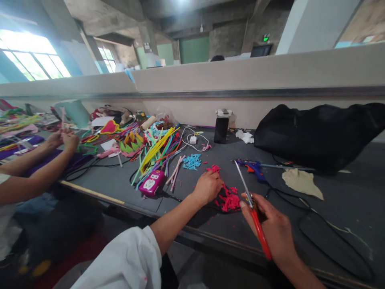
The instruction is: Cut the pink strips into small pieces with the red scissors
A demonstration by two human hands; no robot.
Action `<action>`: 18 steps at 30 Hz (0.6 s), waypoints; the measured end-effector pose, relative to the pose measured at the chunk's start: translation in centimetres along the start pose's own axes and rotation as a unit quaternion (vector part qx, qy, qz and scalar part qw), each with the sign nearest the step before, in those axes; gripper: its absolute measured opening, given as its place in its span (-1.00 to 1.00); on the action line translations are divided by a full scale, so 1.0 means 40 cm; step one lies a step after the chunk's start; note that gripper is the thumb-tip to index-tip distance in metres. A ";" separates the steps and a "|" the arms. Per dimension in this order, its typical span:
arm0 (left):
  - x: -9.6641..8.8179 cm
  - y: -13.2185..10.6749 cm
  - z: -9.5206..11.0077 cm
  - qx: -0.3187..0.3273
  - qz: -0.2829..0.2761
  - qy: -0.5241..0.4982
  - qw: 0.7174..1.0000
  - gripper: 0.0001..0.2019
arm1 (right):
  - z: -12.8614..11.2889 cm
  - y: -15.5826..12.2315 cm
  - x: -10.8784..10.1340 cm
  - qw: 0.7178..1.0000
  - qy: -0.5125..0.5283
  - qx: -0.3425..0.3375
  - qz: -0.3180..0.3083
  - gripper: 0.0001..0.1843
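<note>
At 6 o'clock, closest in: white sleeve (129, 261) of the left arm. Beyond, grey desk (345, 192); black bag (315, 132) at 2 o'clock; heap of coloured craft sticks (156, 150) at 11. At 5 o'clock, right hand (270, 228), fingers closed round red-handled scissors (251, 206), blades pointing to 11. At centre, left hand (207, 186), fingers curled down on red cut scraps (230, 200), grip not discernible. Blue glue gun (254, 167) just past the scraps; co-worker's hands (63, 138) at 9.
</note>
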State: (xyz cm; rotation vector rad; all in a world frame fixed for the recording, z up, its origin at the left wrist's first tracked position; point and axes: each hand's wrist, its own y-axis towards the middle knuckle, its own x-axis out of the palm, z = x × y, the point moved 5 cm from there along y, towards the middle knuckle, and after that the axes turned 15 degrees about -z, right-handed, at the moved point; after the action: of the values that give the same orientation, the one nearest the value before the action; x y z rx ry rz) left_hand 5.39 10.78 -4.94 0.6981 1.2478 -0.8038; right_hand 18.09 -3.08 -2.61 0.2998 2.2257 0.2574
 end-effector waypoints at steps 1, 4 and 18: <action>0.002 0.001 0.001 0.002 -0.005 -0.004 1.000 -0.75 | 0.001 0.000 0.003 1.000 -0.002 0.001 -0.003 -0.66; 0.006 0.005 0.001 -0.004 -0.009 -0.049 0.999 -0.82 | 0.000 0.002 0.008 1.000 -0.011 -0.003 0.001 -0.67; -0.022 -0.023 0.023 -0.035 0.014 -0.389 0.921 -0.88 | 0.015 0.020 0.005 0.998 0.055 0.033 -0.008 -0.60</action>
State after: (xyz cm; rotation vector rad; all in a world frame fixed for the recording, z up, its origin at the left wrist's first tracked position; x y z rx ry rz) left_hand 5.01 9.65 -3.94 0.2747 0.5354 -0.8861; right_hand 18.56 -2.21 -2.89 0.3087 2.3479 0.1966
